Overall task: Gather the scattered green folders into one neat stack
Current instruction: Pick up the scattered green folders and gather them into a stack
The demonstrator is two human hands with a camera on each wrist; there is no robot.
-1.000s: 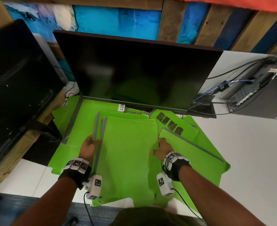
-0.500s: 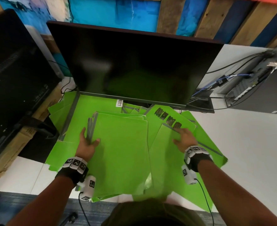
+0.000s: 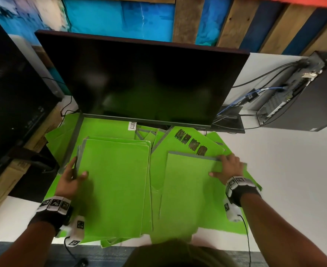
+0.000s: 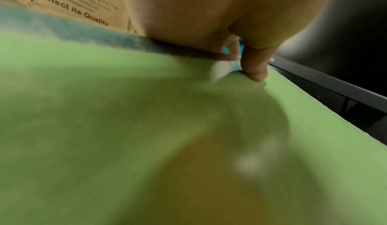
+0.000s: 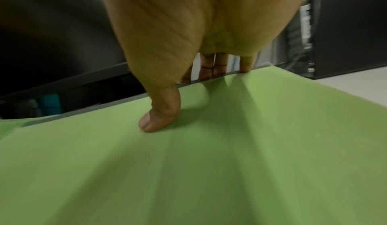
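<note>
**Two grips, loose folders beneath**

The left hand (image 3: 70, 177) held the stack (image 3: 114, 185) by its left side, thumb on top and fingers tucked under the grey spines, near the desk's (image 3: 293, 180) front-left corner. The right hand (image 3: 229, 167) pinched a single folder (image 3: 187, 185) at its far right corner, thumb pressed on the cover and fingers curled over the grey spine edge. That folder lay just beside the stack, overlapping other loose folders spread toward the monitor (image 3: 143, 79) at the back edge.

Risks, as I judged them: held by one corner only, the thin folder would likely sag or swing when lifted, and its free edge could catch the stack's right side and knock the aligned covers askew. Dragging it instead might pull the marked folder (image 3: 195, 142) underneath along with it. The stack overhung the front edge slightly, so a nudge toward the person could tip sheets off.

The head view showed the whole layout and both grips at once. The right wrist view alone showed three fingertips (image 5: 211, 66) hooked over the spine and the thumb flat on the cover. The left wrist view, blurred, showed one finger (image 4: 254, 66) on the stack's far edge and a printed cardboard box (image 4: 69, 5) beyond it.
</note>
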